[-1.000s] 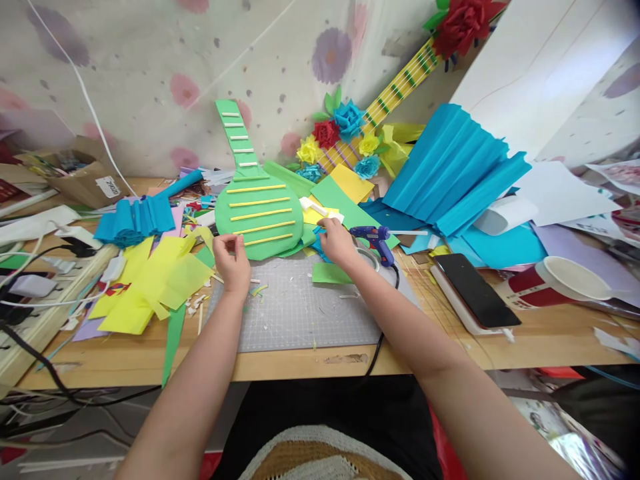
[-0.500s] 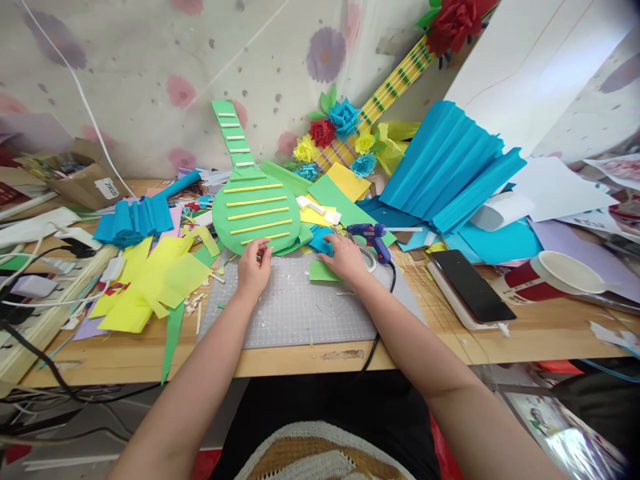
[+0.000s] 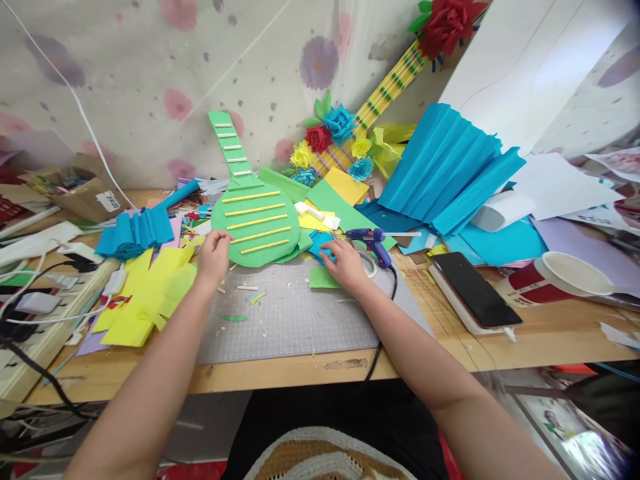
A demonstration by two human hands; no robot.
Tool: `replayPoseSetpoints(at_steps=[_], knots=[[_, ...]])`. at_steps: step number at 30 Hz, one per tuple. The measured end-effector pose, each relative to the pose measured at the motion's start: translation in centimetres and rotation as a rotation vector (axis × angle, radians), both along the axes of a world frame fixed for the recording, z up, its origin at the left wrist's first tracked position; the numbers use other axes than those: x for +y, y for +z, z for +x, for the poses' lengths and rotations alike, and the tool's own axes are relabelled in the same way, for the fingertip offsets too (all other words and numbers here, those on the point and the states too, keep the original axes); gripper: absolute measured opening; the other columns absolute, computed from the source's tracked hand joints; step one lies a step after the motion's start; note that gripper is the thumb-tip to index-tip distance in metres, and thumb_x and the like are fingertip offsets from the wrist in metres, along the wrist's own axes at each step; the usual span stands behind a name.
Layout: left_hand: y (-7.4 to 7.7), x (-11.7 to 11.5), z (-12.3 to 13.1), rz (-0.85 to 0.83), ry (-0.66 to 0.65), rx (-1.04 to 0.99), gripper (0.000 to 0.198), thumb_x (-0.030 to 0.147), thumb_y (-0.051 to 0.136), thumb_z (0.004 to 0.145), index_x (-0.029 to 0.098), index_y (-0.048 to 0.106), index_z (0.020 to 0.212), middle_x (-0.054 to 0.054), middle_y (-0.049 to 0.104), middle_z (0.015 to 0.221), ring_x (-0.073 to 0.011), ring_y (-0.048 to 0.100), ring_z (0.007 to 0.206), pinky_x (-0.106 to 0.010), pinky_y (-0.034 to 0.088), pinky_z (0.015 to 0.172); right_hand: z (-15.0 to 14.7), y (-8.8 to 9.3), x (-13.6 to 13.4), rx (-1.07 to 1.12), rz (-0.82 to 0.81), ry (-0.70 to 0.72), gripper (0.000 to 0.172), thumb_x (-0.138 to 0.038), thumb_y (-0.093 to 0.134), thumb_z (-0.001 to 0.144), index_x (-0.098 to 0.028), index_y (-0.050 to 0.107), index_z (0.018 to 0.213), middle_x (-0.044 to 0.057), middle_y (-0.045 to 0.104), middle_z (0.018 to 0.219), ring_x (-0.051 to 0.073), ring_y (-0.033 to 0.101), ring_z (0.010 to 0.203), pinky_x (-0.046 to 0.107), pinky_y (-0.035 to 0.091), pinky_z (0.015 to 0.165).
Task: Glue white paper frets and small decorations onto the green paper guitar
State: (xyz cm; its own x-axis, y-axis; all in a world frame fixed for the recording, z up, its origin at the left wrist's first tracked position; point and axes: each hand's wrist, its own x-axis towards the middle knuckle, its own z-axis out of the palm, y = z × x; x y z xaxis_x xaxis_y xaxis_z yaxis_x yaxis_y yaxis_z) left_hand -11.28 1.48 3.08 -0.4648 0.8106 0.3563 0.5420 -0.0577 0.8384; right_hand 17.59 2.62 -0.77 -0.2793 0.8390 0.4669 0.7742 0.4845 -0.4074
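Yellow-barred green guitar-shaped paper cutout, toward back of wooden table; long axis pointing away, neck leaning leftward; left hand nearer, at body's left edge, fingertips bunched, hold unclear; right hand to cutout's right, fingers loosely parted, near dark-blue glue gun.

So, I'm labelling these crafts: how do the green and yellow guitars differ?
The green guitar bears no flowers; the yellow guitar has flowers over its body. The green guitar's neck carries white bars, the yellow guitar's green ones. The green guitar's neck leans left in view, the yellow guitar's right. Both have bars across the neck.
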Motion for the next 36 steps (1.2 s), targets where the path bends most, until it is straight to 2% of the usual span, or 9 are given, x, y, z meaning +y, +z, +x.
replayPoseSetpoints(at_steps=[4,8,12,15,18,23,28,32,36], knots=[[1.7,1.6,-6.6,-0.326,0.256,0.267,0.012,0.027,0.063,0.064,0.019,0.055,0.059,-0.001,0.047,0.053,-0.0232,0.051,0.070,-0.045,0.042,0.076,-0.2,0.1,0.0,0.016,-0.007,0.012,0.018,-0.028,0.048,0.085,-0.020,0.063,0.092,0.007,0.065,0.093,0.021,0.058,0.091,0.033,0.045,0.081],[1.1,4.0,-12.3,-0.402,0.468,0.263,0.033,0.031,0.074,0.053,0.019,0.043,0.049,-0.004,0.045,0.053,-0.0362,0.050,0.095,-0.059,0.037,0.081,-0.2,0.0,0.0,0.015,-0.016,0.007,0.019,-0.027,0.047,0.086,-0.021,0.064,0.092,0.007,0.066,0.094,0.021,0.059,0.092,0.033,0.045,0.080],[0.3,6.1,-14.6,-0.533,0.593,0.232,0.053,0.033,0.077,0.049,0.019,0.026,0.052,-0.015,0.059,0.087,-0.0418,0.043,0.112,-0.065,0.032,0.085,0.0,-0.2,0.1,0.003,-0.018,0.008,0.020,-0.028,0.047,0.086,-0.021,0.063,0.094,0.007,0.066,0.096,0.021,0.058,0.094,0.032,0.044,0.081],[0.6,6.6,-14.8,-0.582,0.600,0.253,0.050,0.025,0.069,0.057,0.019,0.020,0.054,-0.019,0.058,0.107,-0.0418,0.041,0.117,-0.064,0.031,0.088,0.0,-0.3,0.1,-0.003,-0.016,0.013,0.020,-0.028,0.047,0.087,-0.021,0.063,0.094,0.007,0.066,0.097,0.020,0.058,0.094,0.031,0.044,0.081],[1.3,6.0,-14.8,-0.554,0.601,0.289,0.041,0.024,0.061,0.065,0.018,0.022,0.054,-0.019,0.058,0.112,-0.0406,0.042,0.117,-0.063,0.031,0.089,0.0,-0.2,0.1,-0.009,-0.025,0.011,0.020,-0.028,0.046,0.087,-0.021,0.063,0.095,0.007,0.066,0.097,0.020,0.059,0.093,0.031,0.044,0.080],[1.8,4.3,-14.4,-0.615,0.541,0.429,0.040,0.045,0.062,0.067,0.017,0.037,0.052,-0.015,0.062,0.099,-0.0383,0.050,0.109,-0.058,0.038,0.084,0.1,0.0,0.1,-0.011,-0.053,0.013,0.019,-0.028,0.047,0.086,-0.021,0.063,0.095,0.006,0.066,0.097,0.020,0.059,0.093,0.031,0.045,0.078],[2.0,3.5,-12.5,-0.704,0.481,0.475,0.049,0.063,0.068,0.051,0.018,0.049,0.059,-0.013,0.062,0.090,-0.0377,0.054,0.101,-0.056,0.041,0.081,0.0,0.3,-0.1,-0.018,-0.079,0.017,0.019,-0.028,0.047,0.086,-0.022,0.063,0.095,0.005,0.066,0.096,0.020,0.060,0.090,0.030,0.045,0.074],[2.7,2.9,-10.2,-0.610,0.410,0.473,0.034,0.052,0.062,0.066,0.019,0.056,0.061,-0.007,0.055,0.066,-0.0317,0.055,0.088,-0.049,0.042,0.079,0.0,0.4,-0.2,-0.014,-0.081,0.016,0.019,-0.027,0.047,0.086,-0.021,0.063,0.095,0.005,0.066,0.095,0.019,0.060,0.086,0.029,0.045,0.072],[2.4,1.8,-7.2,-0.506,0.264,0.471,0.039,0.048,0.045,0.080,0.019,0.052,0.054,-0.003,0.045,0.051,-0.0239,0.051,0.067,-0.039,0.042,0.071,-0.1,0.4,-0.2,-0.011,-0.101,-0.001,0.019,-0.027,0.047,0.086,-0.021,0.063,0.094,0.006,0.066,0.095,0.017,0.060,0.081,0.028,0.044,0.071]])
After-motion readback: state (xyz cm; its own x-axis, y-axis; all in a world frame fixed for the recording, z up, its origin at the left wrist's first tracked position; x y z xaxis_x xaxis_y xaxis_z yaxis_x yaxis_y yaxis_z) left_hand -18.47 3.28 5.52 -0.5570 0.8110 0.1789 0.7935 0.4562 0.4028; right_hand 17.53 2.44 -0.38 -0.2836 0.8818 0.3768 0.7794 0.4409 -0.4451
